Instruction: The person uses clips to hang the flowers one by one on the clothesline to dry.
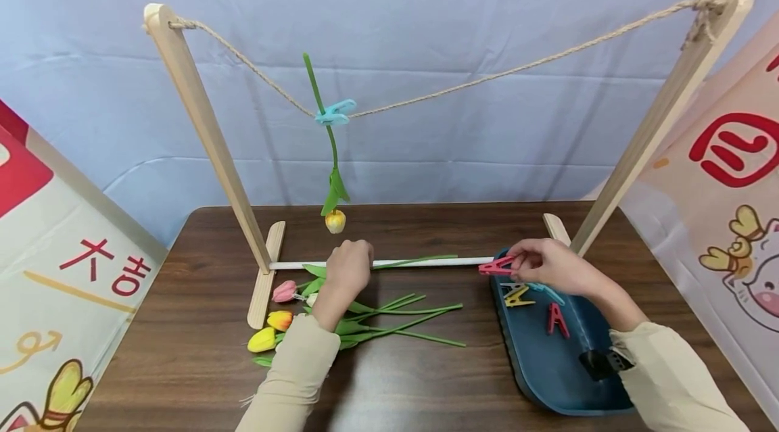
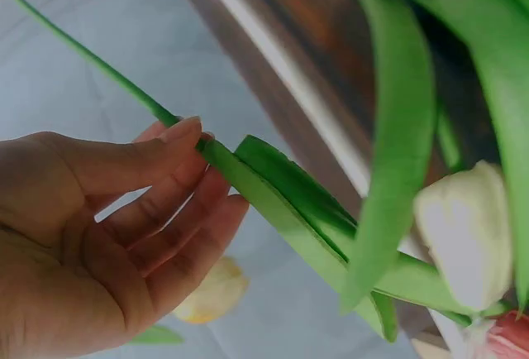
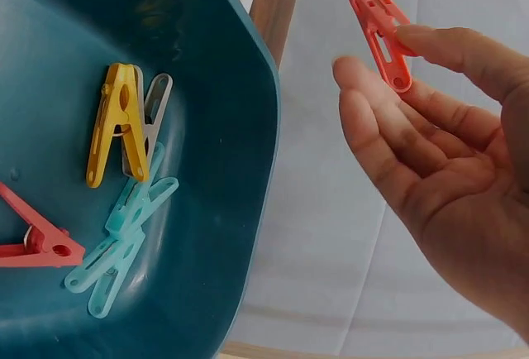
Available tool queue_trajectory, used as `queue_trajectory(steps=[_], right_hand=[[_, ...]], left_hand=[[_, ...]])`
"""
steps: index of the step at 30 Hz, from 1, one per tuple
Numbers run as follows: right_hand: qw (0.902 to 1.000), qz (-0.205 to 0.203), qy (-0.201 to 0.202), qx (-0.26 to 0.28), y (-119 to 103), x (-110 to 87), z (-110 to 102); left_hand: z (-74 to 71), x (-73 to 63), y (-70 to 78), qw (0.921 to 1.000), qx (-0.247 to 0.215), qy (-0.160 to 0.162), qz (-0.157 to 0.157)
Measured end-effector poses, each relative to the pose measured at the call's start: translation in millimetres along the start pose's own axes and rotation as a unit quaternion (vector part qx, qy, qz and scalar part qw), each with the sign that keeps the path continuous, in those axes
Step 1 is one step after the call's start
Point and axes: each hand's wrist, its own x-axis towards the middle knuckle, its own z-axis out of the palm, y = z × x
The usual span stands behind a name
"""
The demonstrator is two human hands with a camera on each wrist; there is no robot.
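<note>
My left hand (image 1: 349, 273) pinches the green stem of a tulip (image 2: 103, 65) between thumb and fingertips, just above its leaves. That stem points right in the head view; its bloom lies among the others at the left. Beneath and beside the hand lie several tulips, with pink (image 1: 284, 291), white (image 2: 467, 235), orange-red (image 1: 280, 320) and yellow (image 1: 262, 340) blooms. Over the left rim of a blue tray (image 1: 517, 371), my right hand (image 1: 552, 266) holds a red clothespin (image 3: 365, 10) between thumb and fingers. A yellow-white tulip (image 1: 335, 221) hangs upside down from a light-blue clothespin (image 1: 333, 112).
A sagging rope (image 1: 517, 70) runs between a left wooden post (image 1: 203, 121) and a right wooden post (image 1: 663, 121). A white rod (image 1: 426, 261) joins their feet. Inside the tray lie yellow (image 3: 120, 119), grey (image 3: 155, 107), red (image 3: 37, 235) and light-blue clothespins (image 3: 120, 235).
</note>
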Motion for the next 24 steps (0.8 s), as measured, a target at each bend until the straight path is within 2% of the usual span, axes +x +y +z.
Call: queue_trajectory(steps=[5,9,12,16,19,24], right_hand=[[0.999,-0.023,0.032,-0.022,-4.9,1.3,-3.1],[0.9973,-0.029,0.053,-0.042,-8.0,4.5,-3.6],[0.9966,-0.032,0.06,-0.046,-10.7,7.5,-4.7],[0.9958,-0.044,0.063,-0.05,-17.4,10.8,-7.9],[0.9938,-0.061,0.071,-0.059,-24.1,13.5,-10.8],[0.9919,-0.054,0.087,-0.075,-36.7,19.7,-16.4]], left_hand=[[-17.2,1.5,7.0,0.9976,-0.032,0.059,0.016],[-31.8,6.3,14.2,0.9918,-0.06,0.111,0.02],[-40.9,9.3,18.0,0.9828,-0.086,0.161,0.031],[-52.1,10.2,22.9,0.9668,-0.121,0.219,0.051],[-60.9,9.8,26.9,0.9577,-0.149,0.24,0.056],[-74.6,10.4,32.6,0.9431,-0.191,0.267,0.049]])
